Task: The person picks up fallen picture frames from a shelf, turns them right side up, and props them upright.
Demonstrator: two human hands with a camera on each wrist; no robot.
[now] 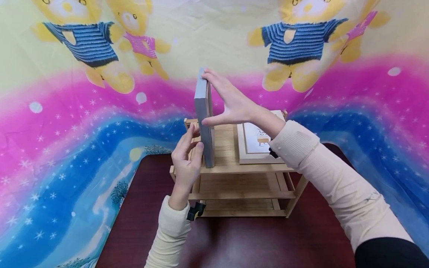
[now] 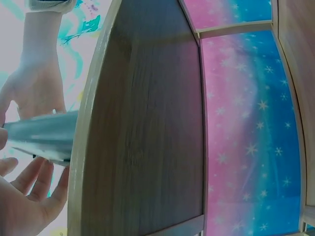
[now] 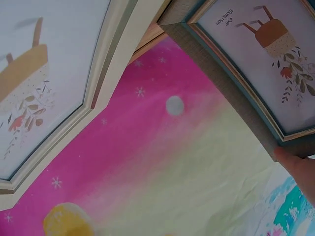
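A grey picture frame (image 1: 205, 126) stands on edge, upright, on the top shelf of a wooden rack, its narrow side facing the head camera. My right hand (image 1: 231, 102) spans it from the right, with fingertips at its top and the thumb on its near edge. In the right wrist view a fingertip (image 3: 291, 160) presses a corner of this frame (image 3: 216, 59), whose picture shows a potted plant. My left hand (image 1: 187, 154) is at the lower left of the frame, fingers loosely bent and fingertips against its side, as the left wrist view shows.
A second, white picture frame (image 1: 242, 159) lies face up on the right of the top shelf (image 1: 226, 145). Lower shelves (image 1: 239, 185) of the rack are below it. The rack stands on a dark red table (image 1: 140, 223), before a cloth backdrop (image 1: 214, 44) with printed bears.
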